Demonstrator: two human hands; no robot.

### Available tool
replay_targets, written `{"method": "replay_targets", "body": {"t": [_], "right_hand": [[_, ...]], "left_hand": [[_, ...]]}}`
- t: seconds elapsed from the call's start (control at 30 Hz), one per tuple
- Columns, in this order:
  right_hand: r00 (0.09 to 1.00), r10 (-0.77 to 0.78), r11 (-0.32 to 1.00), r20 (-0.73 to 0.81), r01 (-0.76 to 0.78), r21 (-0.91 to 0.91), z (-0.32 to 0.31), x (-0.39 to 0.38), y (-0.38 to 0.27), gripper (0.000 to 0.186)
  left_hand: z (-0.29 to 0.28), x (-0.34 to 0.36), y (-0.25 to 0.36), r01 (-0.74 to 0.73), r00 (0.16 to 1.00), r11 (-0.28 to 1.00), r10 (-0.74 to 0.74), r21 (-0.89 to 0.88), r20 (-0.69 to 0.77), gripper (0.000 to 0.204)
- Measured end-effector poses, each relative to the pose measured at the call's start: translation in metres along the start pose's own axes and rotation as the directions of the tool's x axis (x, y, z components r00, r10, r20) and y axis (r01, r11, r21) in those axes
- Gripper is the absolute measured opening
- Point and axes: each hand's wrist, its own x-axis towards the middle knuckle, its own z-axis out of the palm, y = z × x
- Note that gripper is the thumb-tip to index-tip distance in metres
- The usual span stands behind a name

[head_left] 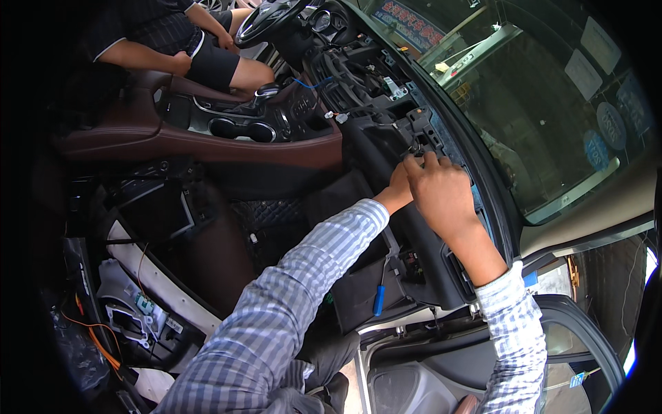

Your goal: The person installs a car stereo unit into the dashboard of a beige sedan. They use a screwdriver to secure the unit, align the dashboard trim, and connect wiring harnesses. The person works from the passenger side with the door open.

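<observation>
judged: close work on the stripped dashboard (431,252) near its windshield (545,138) edge, my left hand (398,189) and right hand (445,195) curled, grip i cannot tell; next likely needs steadiness.

Both hands (443,193) close together, fingers (432,160) curled, arms (303,265) stretched forward

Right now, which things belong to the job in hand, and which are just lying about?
Work in hand:
Left hand, right hand at partly stripped black plastic dashboard
Perhaps blue-handled screwdriver, unheld

Seemingly lying about:
Black rectangular panel with silvery edge
Thin orange cable
Grey plastic part
</observation>
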Motion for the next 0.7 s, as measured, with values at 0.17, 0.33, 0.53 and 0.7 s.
{"method": "replay_targets", "body": {"t": [0.17, 0.33, 0.53, 0.7], "right_hand": [[0.973, 0.041, 0.999, 0.225, -0.035, -0.028, -0.018, -0.001, 0.008, 0.033], [0.996, -0.085, 0.996, 0.032, 0.086, -0.019, -0.004, -0.027, 0.008, 0.042], [0.997, -0.035, 0.99, -0.073, 0.044, 0.132, 0.0, -0.02, 0.01, 0.039], [0.994, 0.012, 0.991, -0.109, 0.002, 0.13, 0.022, -0.034, 0.008, 0.03]], "left_hand": [[-0.015, 0.01, 0.022, 0.091, 0.981, 0.98, -0.119, 0.174, 0.154, 0.028], [0.002, 0.004, 0.018, -0.087, 0.973, 0.943, 0.012, 0.321, 0.229, 0.024], [0.007, 0.003, -0.013, -0.188, 0.979, 0.91, 0.142, 0.369, 0.147, 0.023], [0.007, -0.001, 0.024, -0.267, 0.941, 0.828, 0.113, 0.492, 0.32, 0.022]]}}
